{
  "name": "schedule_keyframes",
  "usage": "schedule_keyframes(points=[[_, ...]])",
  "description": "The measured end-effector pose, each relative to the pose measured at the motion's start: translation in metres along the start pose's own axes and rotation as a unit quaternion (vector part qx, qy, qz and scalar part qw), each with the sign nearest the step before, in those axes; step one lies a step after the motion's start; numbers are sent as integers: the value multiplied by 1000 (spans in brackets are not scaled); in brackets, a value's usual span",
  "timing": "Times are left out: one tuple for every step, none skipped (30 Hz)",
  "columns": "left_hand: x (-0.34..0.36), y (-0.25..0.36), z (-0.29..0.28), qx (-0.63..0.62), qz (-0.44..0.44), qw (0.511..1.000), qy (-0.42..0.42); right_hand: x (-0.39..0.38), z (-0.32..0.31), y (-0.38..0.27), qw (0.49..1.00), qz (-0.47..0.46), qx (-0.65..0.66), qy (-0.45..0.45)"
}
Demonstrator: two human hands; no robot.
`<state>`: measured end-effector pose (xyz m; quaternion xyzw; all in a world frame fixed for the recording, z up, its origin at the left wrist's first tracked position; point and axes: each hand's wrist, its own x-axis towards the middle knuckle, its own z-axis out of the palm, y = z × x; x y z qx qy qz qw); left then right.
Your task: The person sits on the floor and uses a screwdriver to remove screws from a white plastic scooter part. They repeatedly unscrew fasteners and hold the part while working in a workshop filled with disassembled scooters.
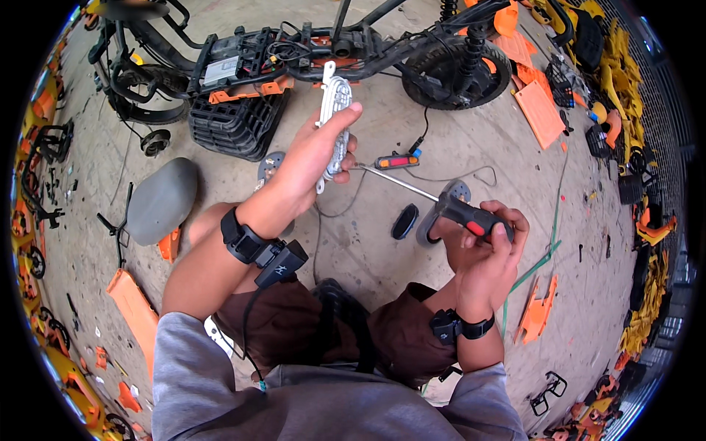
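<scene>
My left hand (305, 154) is closed around a long lamp (338, 95) with a clear ribbed lens and pale mounting tabs at its ends. The lamp stands lengthwise in the grip, its far end sticking out beyond my thumb. In my right hand (494, 253) is a screwdriver (403, 185) with a black and red handle and a long metal shaft. Its shaft points left, and the tip is by the lower part of the lamp near my left fingertips. Whether the tip touches the lamp I cannot tell.
A stripped motorbike frame (316, 62) stands ahead, beside a black crate (235, 125). On the floor lie a red-and-orange lamp (397, 161) with a cable, a black oval piece (404, 221), a grey seat (163, 201) and orange panels (540, 114). Yellow parts (625, 66) line the right.
</scene>
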<state>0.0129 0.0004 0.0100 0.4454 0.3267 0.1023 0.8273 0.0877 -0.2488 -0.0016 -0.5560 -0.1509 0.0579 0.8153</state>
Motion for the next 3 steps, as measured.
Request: schedule_keyframes(points=[[2,-1,-2,-1,11,1000,10,1,0,0,1000,12,2,4],[4,-3,-5,-2,20,1000,20,2,0,0,1000,29,1,9],[6,-4,-7,17,33,999,35,3,-2,1,999,47,0,14]])
